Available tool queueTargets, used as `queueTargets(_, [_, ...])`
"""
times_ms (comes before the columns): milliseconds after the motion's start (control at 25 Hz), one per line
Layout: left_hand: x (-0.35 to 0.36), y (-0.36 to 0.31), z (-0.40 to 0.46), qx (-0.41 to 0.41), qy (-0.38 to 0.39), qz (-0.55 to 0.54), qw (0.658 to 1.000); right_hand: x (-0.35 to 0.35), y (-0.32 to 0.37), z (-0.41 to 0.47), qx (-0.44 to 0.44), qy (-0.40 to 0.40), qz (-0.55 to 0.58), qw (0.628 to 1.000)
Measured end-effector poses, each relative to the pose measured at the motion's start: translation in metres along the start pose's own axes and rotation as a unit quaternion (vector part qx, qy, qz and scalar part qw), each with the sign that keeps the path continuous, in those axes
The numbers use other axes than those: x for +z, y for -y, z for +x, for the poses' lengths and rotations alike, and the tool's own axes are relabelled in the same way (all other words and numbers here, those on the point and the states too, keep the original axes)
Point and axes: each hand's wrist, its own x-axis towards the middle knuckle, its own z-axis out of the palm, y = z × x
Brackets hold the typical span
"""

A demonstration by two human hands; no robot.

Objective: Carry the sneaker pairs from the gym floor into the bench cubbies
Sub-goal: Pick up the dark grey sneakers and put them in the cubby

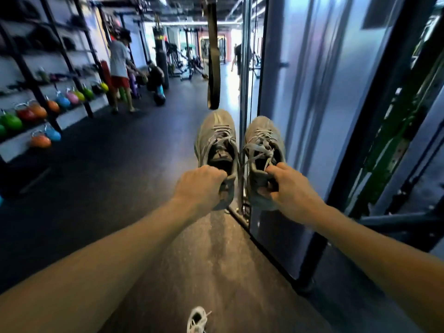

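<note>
Currently each hand grips one grey sneaker by its heel collar: left hand (200, 186) holds the left sneaker (217, 145), right hand (292, 188) the right sneaker (263, 150), toes pointing forward, side by side; no cubby visible.

Both bare arms are reaching out straight ahead, forearms running nearly parallel and angling slightly toward each other. The left hand (200, 186) is curling knuckles-up, its fingers hooking over the heel collar of the left grey sneaker (217, 145). The right hand (292, 188) is doing likewise, thumb and fingers pinching the heel edge of the right grey sneaker (263, 150), wrists level.
</note>
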Motion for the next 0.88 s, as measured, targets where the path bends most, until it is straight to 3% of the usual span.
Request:
queueTargets(160, [-0.138, 0.000, 0.013, 0.011, -0.068, 0.040, 0.997, -0.110, 0.075, 0.029, -0.043, -0.063, -0.031, 0.997])
queueTargets(400, [-0.268, -0.033, -0.025, 0.011, -0.088, 0.016, 0.996, -0.226, 0.166, -0.005, -0.071, -0.082, -0.071, 0.992])
queueTargets(880, [-0.391, -0.163, -0.177, 0.013, -0.103, -0.012, 0.995, -0.360, 0.237, -0.192, -0.077, -0.100, -0.091, 0.988])
